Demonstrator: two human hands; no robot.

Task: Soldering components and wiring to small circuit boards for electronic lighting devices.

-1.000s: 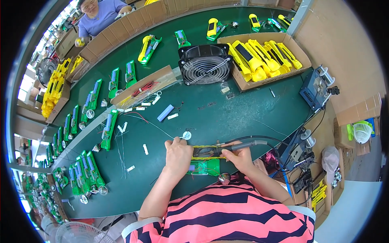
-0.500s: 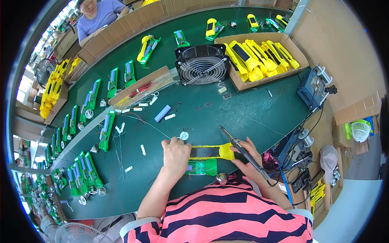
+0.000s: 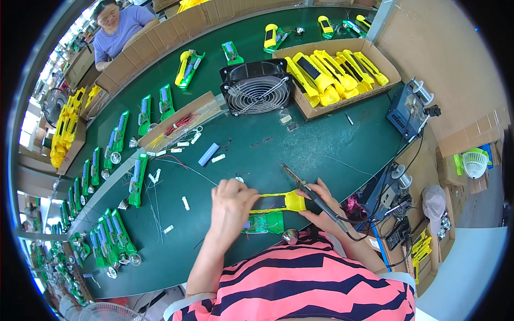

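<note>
My right hand [image 3: 327,207] grips a soldering iron [image 3: 309,193], its tip slanting up and to the left over the table. The fingertips and thumb of that hand also touch the right end of a yellow plastic shell [image 3: 295,201] with a dark panel. My left hand [image 3: 230,203] is pinched closed over the shell's left end; what lies between the fingers is too small to make out. Just below the shell sits a green housing [image 3: 274,222] with a circuit board, and a round silvery lamp head [image 3: 290,236] is beside its right end. A white disc [image 3: 239,180] shows partly behind my left hand.
A black fan [image 3: 256,88] stands beyond my hands, beside a carton of yellow shells [image 3: 342,101]. Soldering stations [image 3: 408,115] with cables are at the right. Several green housings [image 3: 115,235] line the left. A blue battery [image 3: 209,154] lies mid-table; a co-worker [image 3: 120,29] sits beyond.
My left hand has lifted a little and turned, its fingers now pinched rather than resting over the shell's end. The view has shifted slightly; my right hand keeps hold of the soldering iron.
</note>
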